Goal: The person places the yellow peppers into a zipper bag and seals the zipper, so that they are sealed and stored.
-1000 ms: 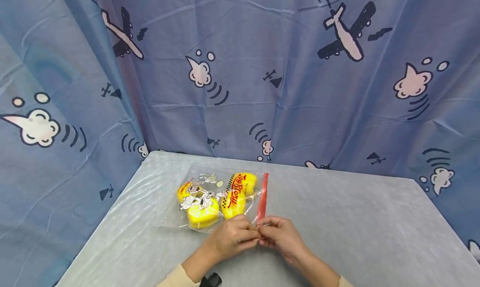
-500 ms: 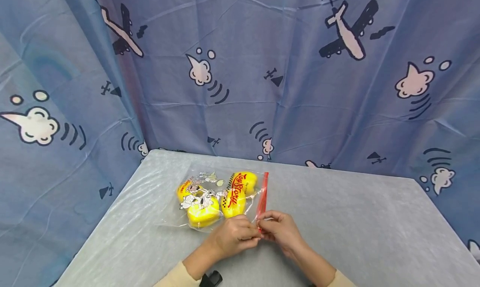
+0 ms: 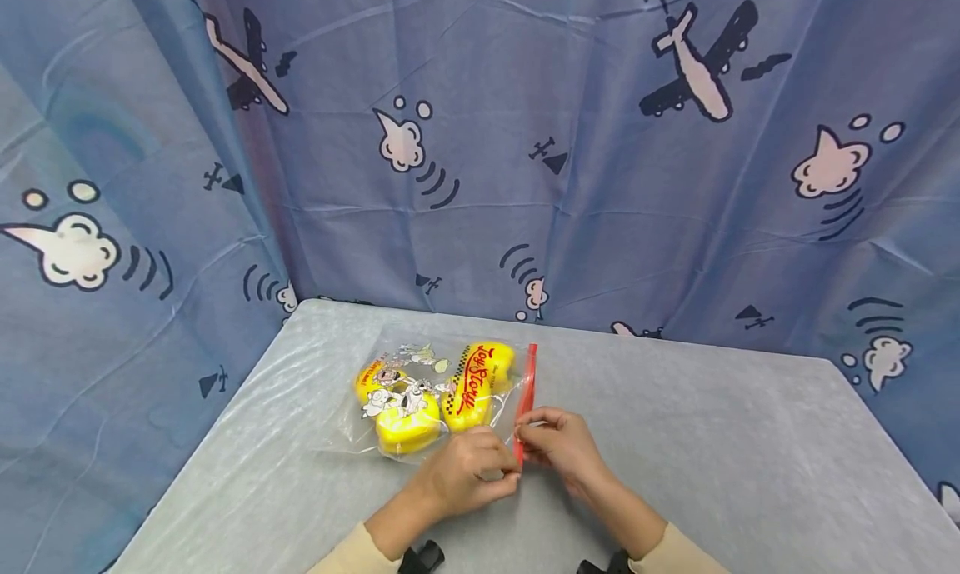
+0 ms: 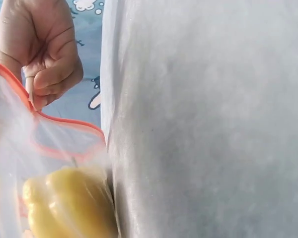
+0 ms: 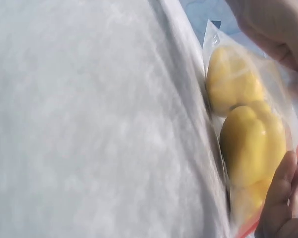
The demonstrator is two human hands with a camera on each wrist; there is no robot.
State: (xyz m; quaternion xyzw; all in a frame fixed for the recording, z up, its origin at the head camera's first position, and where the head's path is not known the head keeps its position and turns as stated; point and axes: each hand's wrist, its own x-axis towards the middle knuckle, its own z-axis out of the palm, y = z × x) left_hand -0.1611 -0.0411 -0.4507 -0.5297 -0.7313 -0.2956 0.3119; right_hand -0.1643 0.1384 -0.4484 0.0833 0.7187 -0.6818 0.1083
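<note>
A clear zip bag [image 3: 504,416] with cartoon figures and "Toy Story" lettering lies on its side. Through the plastic show several yellow bell peppers [image 3: 407,428], also visible in the right wrist view [image 5: 253,144]. A red zip strip [image 3: 529,382] runs along the bag's right edge. My left hand [image 3: 468,470] holds the strip's near corner between thumb and fingers. A little farther up the same strip, my right hand [image 3: 562,449] pinches it. In the left wrist view the strip bends in a wave, with one bell pepper [image 4: 72,203] just behind it.
A pale grey cloth covers the table [image 3: 712,441]. Behind and to the left hangs a blue curtain [image 3: 480,141] printed with planes and clouds. Black wrist straps [image 3: 423,557] show by the cream sleeves [image 3: 360,553].
My right hand has slid a short way up the red strip, away from my left hand, and more of the strip shows between them. Bag and left hand stay nearly in place.
</note>
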